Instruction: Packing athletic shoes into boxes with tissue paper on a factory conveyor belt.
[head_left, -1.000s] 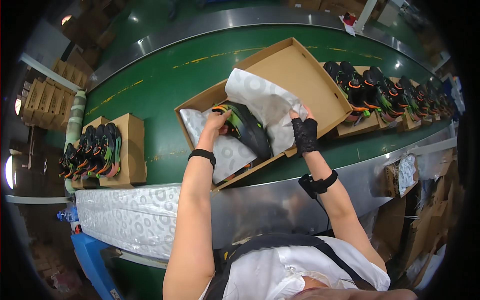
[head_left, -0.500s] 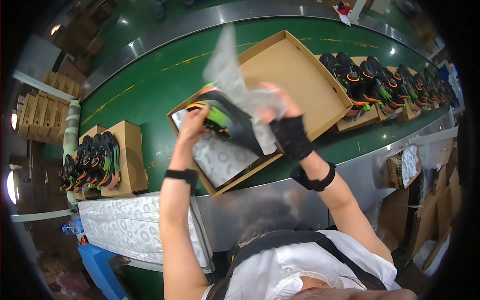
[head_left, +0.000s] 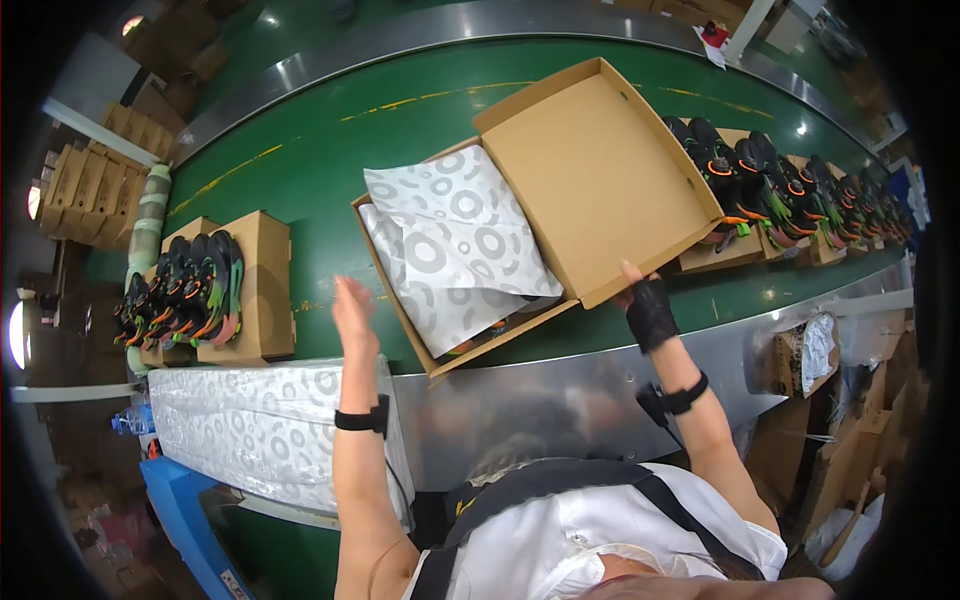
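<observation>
A shoe box (head_left: 540, 322) lies on the green work surface with its lid (head_left: 610, 180) folded back to the right. Grey-patterned white tissue paper (head_left: 455, 245) covers what is inside. Below the paper's near edge, a bit of dark shoe (head_left: 490, 336) with orange peeks out; the rest is hidden. My right hand (head_left: 646, 302), in a black fingerless glove, grips the lid's near edge, thumb on top. My left hand (head_left: 354, 315) hovers to the left of the box, touching nothing, its fingers stretched out and slightly blurred.
Black sneakers (head_left: 200, 285) with orange and green trim sit on boxes (head_left: 258, 335) at left. A longer row of similar sneakers (head_left: 765, 180) lines the right side. A stack of patterned paper (head_left: 240, 425) lies near my left arm. The metal table edge (head_left: 500, 410) runs in front of me.
The sneaker my left hand held is now out of sight, and the paper is spread over the box. My left hand has drawn away leftward; my right hand has moved from the paper to the lid.
</observation>
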